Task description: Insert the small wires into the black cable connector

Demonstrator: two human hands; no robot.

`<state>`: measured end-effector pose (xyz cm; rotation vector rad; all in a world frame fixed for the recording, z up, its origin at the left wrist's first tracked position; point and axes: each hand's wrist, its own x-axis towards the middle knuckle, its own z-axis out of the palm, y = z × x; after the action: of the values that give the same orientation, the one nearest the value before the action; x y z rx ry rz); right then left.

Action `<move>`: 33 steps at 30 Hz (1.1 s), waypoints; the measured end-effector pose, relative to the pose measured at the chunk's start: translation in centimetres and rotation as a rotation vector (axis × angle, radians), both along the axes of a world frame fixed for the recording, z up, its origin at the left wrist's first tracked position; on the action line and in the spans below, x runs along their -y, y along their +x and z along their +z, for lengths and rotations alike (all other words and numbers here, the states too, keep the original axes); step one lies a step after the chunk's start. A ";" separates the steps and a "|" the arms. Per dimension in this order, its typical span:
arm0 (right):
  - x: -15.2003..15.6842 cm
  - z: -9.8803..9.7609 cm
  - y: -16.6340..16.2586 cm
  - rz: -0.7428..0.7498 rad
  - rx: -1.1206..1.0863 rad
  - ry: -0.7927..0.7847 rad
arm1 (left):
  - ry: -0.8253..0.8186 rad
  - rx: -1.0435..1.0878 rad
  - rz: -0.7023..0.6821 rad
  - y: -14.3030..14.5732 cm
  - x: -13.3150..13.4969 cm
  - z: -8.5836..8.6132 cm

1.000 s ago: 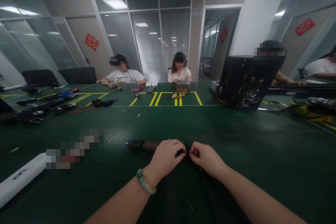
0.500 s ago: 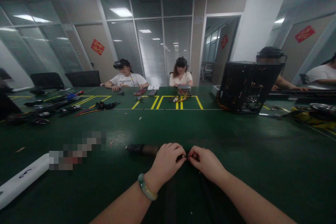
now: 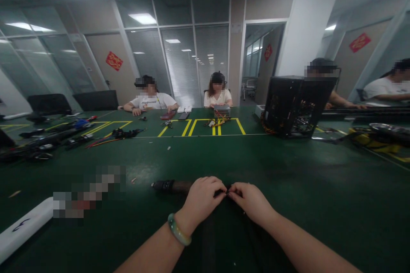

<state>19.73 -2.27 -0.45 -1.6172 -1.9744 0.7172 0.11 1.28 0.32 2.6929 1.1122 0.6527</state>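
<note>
My left hand point(image 3: 205, 198) and my right hand point(image 3: 251, 200) meet low in the middle of the view, fingertips pinched together over a small dark piece, too small and hidden to name. A greenish bangle point(image 3: 178, 229) circles my left wrist. Beside and partly behind my left hand lies a dark, cylindrical tool point(image 3: 166, 186) with a pointed metal tip, perhaps an electric screwdriver; its rest is hidden by the hand. Dark strips on the green table point(image 3: 144, 243) run below my hands, hard to make out.
A long white box point(image 3: 25, 228) lies at the left. Black parts and cables point(image 3: 60, 138) spread behind it. At the back right stands a black computer case point(image 3: 296, 106). Two people sit across the table near a grey box with wires point(image 3: 221, 111); others are at the right.
The camera view has shifted slightly, so the background sits a little further left and lower. My hands stay together in the same pinch, with only small finger movement.
</note>
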 end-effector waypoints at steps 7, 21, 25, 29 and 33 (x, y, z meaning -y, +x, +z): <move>0.2 0.2 -0.1 0.002 -0.012 0.029 | 0.026 0.000 -0.012 0.1 0.2 0.0; 0.0 -0.1 0.3 0.029 -0.004 0.017 | 0.095 -0.042 0.001 0.2 0.8 0.0; 0.0 -0.1 0.4 0.029 0.009 0.019 | 0.092 -0.040 -0.009 0.3 1.0 0.1; 0.0 0.1 0.6 0.035 0.013 0.004 | 0.076 -0.028 0.008 0.6 1.4 0.2; 0.1 0.2 0.8 0.033 0.004 -0.018 | 0.072 -0.019 0.030 0.9 1.5 0.2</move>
<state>20.54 -2.37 -0.24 -1.6015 -2.0065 0.7473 1.04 -0.24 0.49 2.7528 1.1572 0.6859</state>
